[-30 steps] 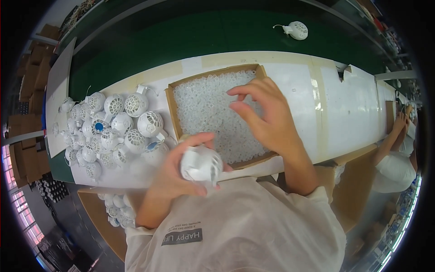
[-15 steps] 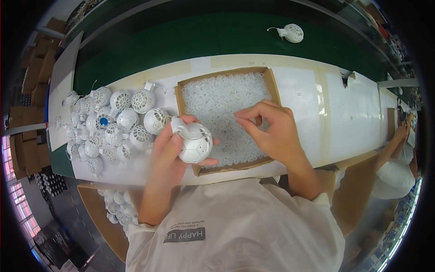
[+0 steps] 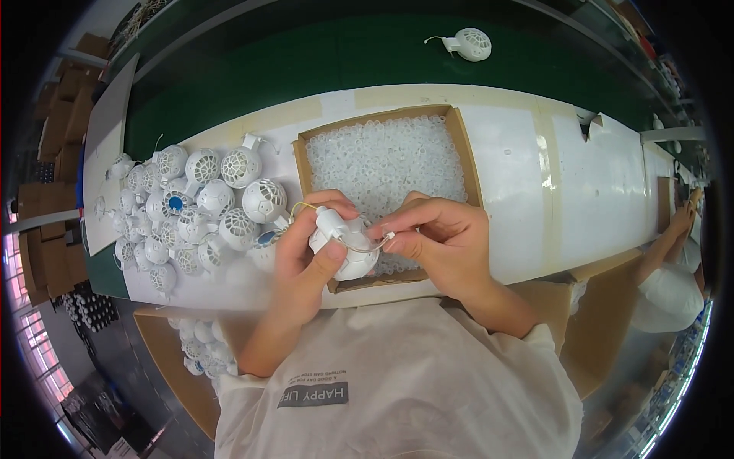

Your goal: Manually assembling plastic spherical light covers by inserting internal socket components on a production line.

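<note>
My left hand (image 3: 300, 264) is closed around a white ball-shaped housing (image 3: 356, 265) with a football-like panel pattern and a cylindrical neck (image 3: 330, 222). A thin wire loops from the neck across the ball, and a yellowish wire shows by my left fingers. With thumb and fingers pinched, my right hand (image 3: 455, 243) grips the small white connector (image 3: 388, 236) at the wire's end. Whether a tiny ring is also in that pinch I cannot tell. Beneath both hands lies a cardboard tray (image 3: 303, 164) full of small clear plastic rings (image 3: 382, 157).
To the left, many white openwork balls (image 3: 215, 200) are heaped on the white table (image 3: 520, 206). A single ball (image 3: 472, 44) lies on the green belt (image 3: 367, 61) beyond. Below the table edge, a carton (image 3: 172, 359) holds more balls. Another person (image 3: 673, 287) works at far right.
My right hand has come left and down from over the tray to the wire's end. The held ball has turned and moved slightly right. The belt's ball has shifted left.
</note>
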Demonstrator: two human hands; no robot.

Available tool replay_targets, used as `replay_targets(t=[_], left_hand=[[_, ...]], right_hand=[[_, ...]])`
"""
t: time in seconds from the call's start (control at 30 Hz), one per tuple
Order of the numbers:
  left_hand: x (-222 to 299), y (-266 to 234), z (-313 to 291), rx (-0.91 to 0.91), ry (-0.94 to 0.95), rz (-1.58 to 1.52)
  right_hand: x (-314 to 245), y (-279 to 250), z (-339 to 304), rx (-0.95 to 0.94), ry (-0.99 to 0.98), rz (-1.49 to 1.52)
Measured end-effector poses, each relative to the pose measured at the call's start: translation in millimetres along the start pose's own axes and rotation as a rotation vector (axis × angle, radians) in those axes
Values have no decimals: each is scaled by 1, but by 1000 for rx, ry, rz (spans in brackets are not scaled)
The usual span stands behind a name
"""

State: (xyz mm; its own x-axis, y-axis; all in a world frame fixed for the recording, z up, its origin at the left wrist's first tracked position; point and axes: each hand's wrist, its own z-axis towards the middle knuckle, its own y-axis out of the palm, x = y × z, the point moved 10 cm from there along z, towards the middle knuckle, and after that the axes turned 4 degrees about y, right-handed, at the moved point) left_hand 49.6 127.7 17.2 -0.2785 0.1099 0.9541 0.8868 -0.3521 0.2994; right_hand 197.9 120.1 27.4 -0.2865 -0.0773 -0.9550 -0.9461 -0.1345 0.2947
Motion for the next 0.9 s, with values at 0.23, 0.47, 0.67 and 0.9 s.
replay_targets(t=[0.23, 0.47, 0.67, 0.9], left_hand=[[-5, -2, 0, -11, -11, 70], [-2, 10, 2, -18, -32, -22], [-3, 14, 2, -34, -21, -31], [5, 8, -2, -6, 42, 163]], right_hand=[[4, -1, 0, -16, 91, 328], [22, -3, -3, -1, 186, 378], [29, 8, -3, -145, 262, 762], [10, -3, -3, -4, 172, 360]])
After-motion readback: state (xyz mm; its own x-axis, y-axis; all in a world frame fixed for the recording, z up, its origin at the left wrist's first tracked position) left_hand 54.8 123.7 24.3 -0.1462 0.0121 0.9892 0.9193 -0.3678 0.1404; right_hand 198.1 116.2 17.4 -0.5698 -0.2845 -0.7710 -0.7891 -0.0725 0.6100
